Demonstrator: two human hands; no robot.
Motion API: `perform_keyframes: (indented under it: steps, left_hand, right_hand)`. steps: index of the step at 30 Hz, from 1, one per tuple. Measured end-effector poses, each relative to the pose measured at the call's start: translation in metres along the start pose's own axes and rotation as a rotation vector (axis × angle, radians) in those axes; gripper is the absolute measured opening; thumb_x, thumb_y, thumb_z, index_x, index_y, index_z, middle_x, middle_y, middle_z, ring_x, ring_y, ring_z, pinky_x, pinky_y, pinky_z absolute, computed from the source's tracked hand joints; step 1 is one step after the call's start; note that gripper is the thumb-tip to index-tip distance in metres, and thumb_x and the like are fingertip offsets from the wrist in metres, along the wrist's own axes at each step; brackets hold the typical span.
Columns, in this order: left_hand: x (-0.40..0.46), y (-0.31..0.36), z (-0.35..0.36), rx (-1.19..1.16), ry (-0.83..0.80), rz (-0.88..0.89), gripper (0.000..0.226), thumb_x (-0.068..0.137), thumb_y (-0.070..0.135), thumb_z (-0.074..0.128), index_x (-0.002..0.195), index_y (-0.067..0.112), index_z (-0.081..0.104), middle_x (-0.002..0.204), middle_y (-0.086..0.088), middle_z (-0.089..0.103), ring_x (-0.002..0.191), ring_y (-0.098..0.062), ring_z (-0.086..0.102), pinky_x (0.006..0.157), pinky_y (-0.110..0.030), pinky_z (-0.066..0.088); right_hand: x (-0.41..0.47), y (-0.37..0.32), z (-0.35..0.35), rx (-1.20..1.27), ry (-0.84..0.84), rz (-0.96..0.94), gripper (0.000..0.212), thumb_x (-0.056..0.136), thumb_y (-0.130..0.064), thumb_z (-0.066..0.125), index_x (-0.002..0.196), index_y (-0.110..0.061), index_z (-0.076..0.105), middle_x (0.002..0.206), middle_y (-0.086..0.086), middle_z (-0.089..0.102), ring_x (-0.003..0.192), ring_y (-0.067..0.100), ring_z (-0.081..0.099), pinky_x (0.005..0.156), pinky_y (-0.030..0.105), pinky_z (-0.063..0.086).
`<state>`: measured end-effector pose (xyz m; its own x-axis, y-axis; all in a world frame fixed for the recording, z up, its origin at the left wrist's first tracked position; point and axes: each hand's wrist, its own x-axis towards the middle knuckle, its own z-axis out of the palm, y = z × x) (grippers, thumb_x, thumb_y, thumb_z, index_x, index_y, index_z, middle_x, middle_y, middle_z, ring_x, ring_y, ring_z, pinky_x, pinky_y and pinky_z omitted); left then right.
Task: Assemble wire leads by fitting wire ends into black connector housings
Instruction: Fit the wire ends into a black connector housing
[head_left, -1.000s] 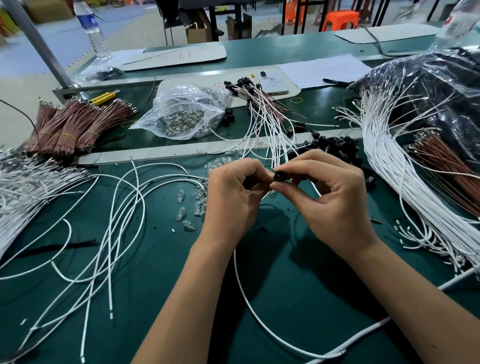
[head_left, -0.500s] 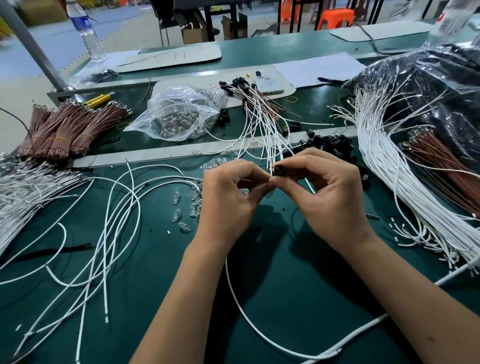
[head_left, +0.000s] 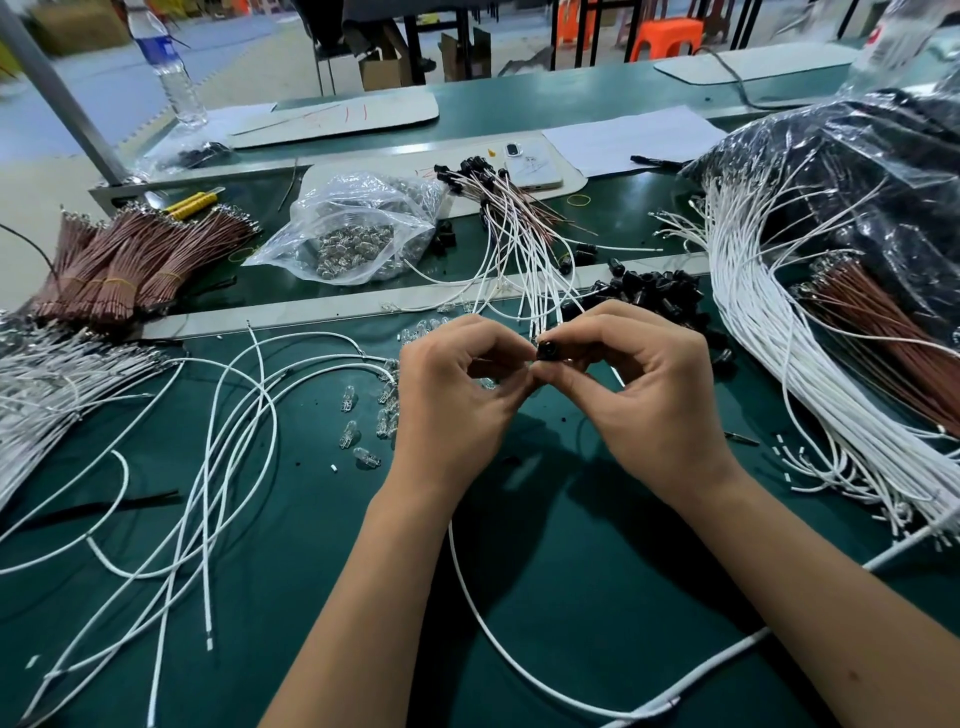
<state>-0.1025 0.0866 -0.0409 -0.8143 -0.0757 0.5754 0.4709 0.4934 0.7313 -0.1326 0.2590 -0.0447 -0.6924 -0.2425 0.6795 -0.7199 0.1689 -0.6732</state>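
Green bench (head_left: 571, 649) | both hands pinch black connector housing (head_left: 546, 351)

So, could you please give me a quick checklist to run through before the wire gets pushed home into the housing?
1. Housing pinched in the right hand: ok.
2. Left hand grip at the housing's back: ok.
3. Wire end lined up with the cavity: cannot tell, fingers hide it.
4. White wire hanging slack below the hands, not snagged: ok.
5. Spare housings close behind the hands: ok.
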Motion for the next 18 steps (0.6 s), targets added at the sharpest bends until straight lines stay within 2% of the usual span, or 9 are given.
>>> perform_keyframes:
  steps: [8,18]
  left_hand:
    - [0.0004,0.001,-0.0003,0.066,0.009,0.05,0.009,0.078,0.001,0.085,0.08,0.005,0.077,0.076,0.001,0.07,0.068,-0.011,0.068,0.066,-0.026,0.057]
    - [0.0012,-0.0001,-0.0003,0.037,-0.003,0.055,0.009,0.08,0.001,0.084,0.081,0.006,0.077,0.077,0.0,0.07,0.069,-0.013,0.068,0.066,-0.033,0.058]
  right_hand:
    - [0.0001,-0.0017,-0.0001,0.009,0.005,-0.01,0.016,0.082,-0.006,0.088,0.095,-0.004,0.079,0.088,0.0,0.072,0.081,0.02,0.07,0.072,0.034,0.058]
    - [0.0002,-0.0001,-0.0003,0.009,-0.003,0.019,0.016,0.082,-0.008,0.088,0.095,-0.005,0.079,0.088,0.001,0.072,0.08,0.021,0.07,0.073,0.037,0.059]
